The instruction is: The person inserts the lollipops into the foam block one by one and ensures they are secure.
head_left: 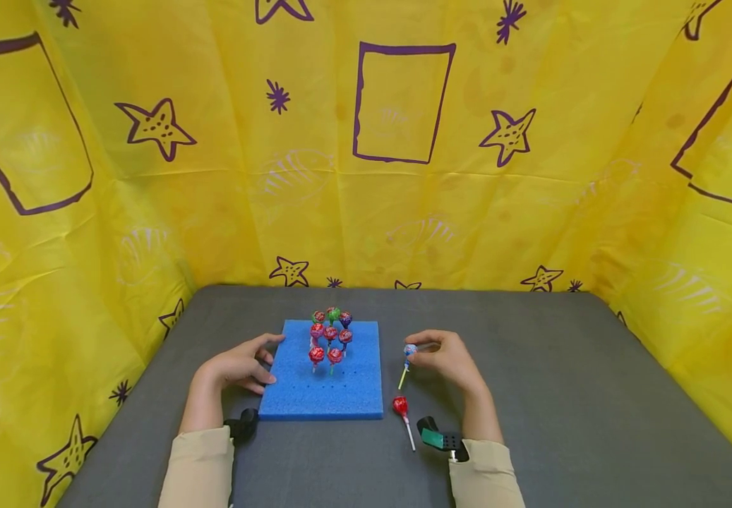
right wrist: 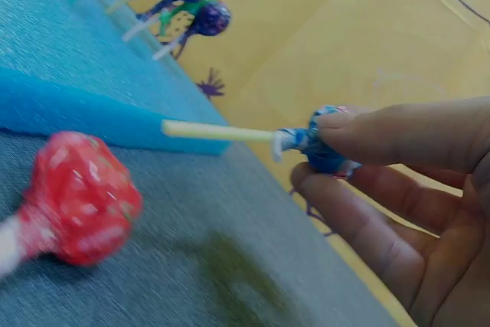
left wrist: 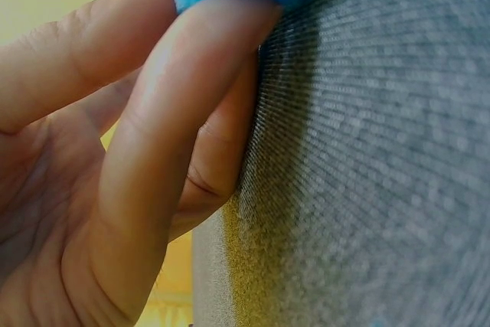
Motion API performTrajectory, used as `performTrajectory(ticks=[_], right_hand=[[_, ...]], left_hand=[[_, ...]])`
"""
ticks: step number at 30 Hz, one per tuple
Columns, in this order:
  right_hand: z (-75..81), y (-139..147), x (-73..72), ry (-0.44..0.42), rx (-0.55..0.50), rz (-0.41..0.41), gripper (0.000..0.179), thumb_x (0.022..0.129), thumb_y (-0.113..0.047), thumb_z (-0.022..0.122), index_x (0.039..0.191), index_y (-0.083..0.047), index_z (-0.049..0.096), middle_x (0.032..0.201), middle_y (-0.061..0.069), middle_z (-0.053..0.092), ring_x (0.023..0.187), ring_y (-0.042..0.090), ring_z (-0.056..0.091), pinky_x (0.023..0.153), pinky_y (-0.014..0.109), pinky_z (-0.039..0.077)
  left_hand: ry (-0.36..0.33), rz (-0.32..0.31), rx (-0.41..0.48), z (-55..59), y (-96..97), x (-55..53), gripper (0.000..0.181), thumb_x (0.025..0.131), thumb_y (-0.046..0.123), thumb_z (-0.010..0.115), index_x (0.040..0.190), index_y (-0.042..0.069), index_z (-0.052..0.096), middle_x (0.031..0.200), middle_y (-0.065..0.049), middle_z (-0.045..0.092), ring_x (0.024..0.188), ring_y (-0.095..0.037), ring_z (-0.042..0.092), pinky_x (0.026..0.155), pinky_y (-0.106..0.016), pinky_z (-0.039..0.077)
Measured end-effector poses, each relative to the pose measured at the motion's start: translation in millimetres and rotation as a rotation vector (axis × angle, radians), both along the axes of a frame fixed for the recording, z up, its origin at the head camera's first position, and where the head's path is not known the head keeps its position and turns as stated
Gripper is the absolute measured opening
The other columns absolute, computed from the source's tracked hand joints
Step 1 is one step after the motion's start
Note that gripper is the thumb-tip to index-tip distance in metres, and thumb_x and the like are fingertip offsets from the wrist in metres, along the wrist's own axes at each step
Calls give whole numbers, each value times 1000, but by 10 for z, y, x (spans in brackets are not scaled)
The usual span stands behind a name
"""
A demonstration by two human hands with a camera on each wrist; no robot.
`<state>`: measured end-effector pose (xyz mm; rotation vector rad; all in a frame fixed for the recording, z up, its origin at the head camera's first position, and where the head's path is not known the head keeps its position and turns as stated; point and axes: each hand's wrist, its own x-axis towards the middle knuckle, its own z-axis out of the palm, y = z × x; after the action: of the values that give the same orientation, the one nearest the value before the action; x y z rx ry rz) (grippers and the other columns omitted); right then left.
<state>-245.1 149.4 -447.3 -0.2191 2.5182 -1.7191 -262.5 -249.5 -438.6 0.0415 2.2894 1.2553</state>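
Note:
A blue foam block (head_left: 321,398) lies on the table, with several wrapped lollipops (head_left: 335,356) standing upright in its holes. My left hand (head_left: 238,363) rests at the block's left edge; in the left wrist view the thumb (left wrist: 184,67) presses against the foam's side. To the right of the block, my right hand (head_left: 448,358) pinches a blue-wrapped lollipop (right wrist: 325,160) by its candy head between thumb and fingers. Its pale yellow stick (right wrist: 222,132) points away from the hand, down toward the table in the head view. A red lollipop (head_left: 400,406) lies nearby, its white stick toward me.
Small holes (head_left: 315,386) show in the front part of the foam. The grey table (head_left: 569,395) reaches back to yellow cloth walls (head_left: 404,204) with starfish drawings on three sides. Each wrist wears a black camera mount (head_left: 445,441).

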Motion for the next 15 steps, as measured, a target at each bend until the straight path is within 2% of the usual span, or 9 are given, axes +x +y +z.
performTrajectory(ticks=[4, 8, 13, 15], right_hand=[[12, -97, -14, 36, -28, -10, 30, 84, -5, 74, 113, 3, 71, 108, 19, 73, 88, 18, 71, 76, 21, 57], [57, -201, 0, 42, -55, -19, 29, 84, -1, 72, 113, 5, 70, 111, 22, 72, 92, 23, 71, 79, 25, 59], [311, -327, 146, 61, -68, -14, 26, 84, 5, 68, 110, 9, 69, 110, 27, 70, 90, 26, 70, 79, 26, 59], [360, -363, 172, 67, -70, -18, 25, 84, 6, 68, 109, 9, 70, 109, 27, 70, 89, 25, 69, 78, 26, 58]], left_hand=[[2, -1, -1, 0, 0, 0, 88, 82, 5, 76, 155, 16, 27, 113, -16, 45, 76, -20, 58, 66, -30, 61], [2, -4, 0, 3, 0, 0, 88, 82, 5, 76, 155, 16, 27, 112, -15, 45, 77, -20, 58, 66, -30, 61], [-2, -1, -3, 3, 0, -3, 88, 82, 6, 75, 155, 16, 27, 113, -16, 45, 76, -20, 58, 66, -30, 60], [-4, 0, -4, 2, 0, -5, 87, 82, 6, 75, 155, 16, 27, 113, -16, 45, 76, -20, 58, 66, -29, 60]])
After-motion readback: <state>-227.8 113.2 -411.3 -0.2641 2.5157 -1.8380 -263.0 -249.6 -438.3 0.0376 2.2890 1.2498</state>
